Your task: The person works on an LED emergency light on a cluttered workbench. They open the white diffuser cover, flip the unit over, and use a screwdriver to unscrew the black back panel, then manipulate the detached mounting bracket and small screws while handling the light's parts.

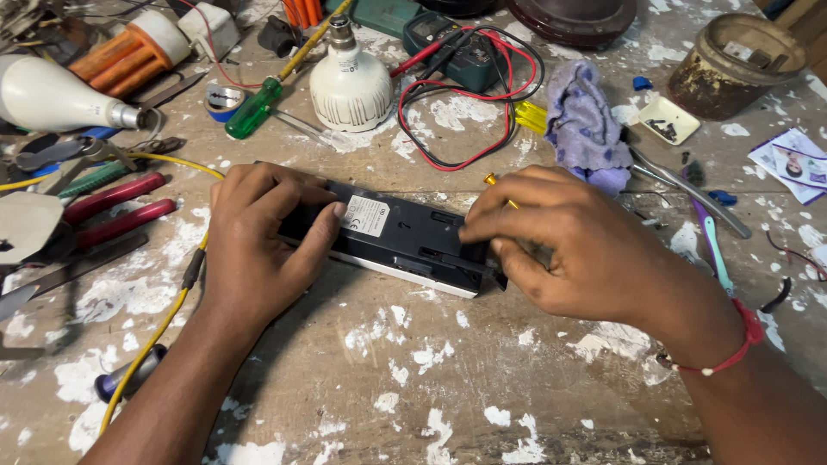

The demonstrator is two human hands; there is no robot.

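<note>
The left hand [258,232] clamps one end of a black oblong device [392,237] lying flat mid-table, label side up. The right hand [573,245] pinches a yellow-handled screwdriver [500,191] at its other end (tip hidden). The casing looks closed, so opening seems barely begun. The paint-flecked wooden table [413,379] is crowded with bulbs, pliers and a multimeter [457,52].

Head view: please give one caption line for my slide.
Two bare hands grip a flat black rectangular device on a paint-flecked workbench.
</note>
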